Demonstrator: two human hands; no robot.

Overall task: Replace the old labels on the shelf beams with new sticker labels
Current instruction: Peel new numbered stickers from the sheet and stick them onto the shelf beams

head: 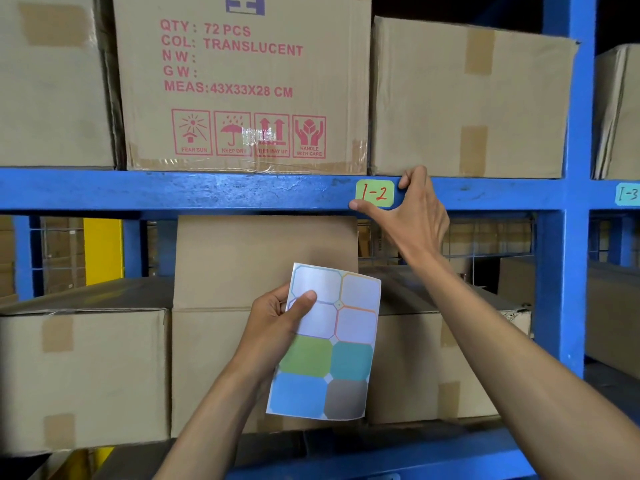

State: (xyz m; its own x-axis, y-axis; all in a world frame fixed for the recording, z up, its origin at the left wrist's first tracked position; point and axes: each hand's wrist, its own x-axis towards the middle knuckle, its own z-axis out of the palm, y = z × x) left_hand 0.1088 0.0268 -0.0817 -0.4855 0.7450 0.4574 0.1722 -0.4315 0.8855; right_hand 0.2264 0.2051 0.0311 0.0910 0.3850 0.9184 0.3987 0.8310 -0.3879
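Note:
A green label [375, 193] marked "1-2" in red sits on the blue shelf beam [207, 190]. My right hand [408, 209] is spread around it, thumb at its lower left corner and a finger at its upper right corner, touching the beam. My left hand [280, 317] holds a sticker sheet [332, 344] below the beam, thumb on top. The sheet's upper stickers are peeled off, leaving white outlines; green, teal, blue and grey stickers remain on its lower half. A teal label [627, 194] marked "1-3" is on the beam section at the far right.
Cardboard boxes [242, 84] stand on the shelf above the beam, and more boxes [83, 375] fill the level below. A blue upright post [568, 237] rises at the right. A yellow post [103, 251] shows behind the rack at the left.

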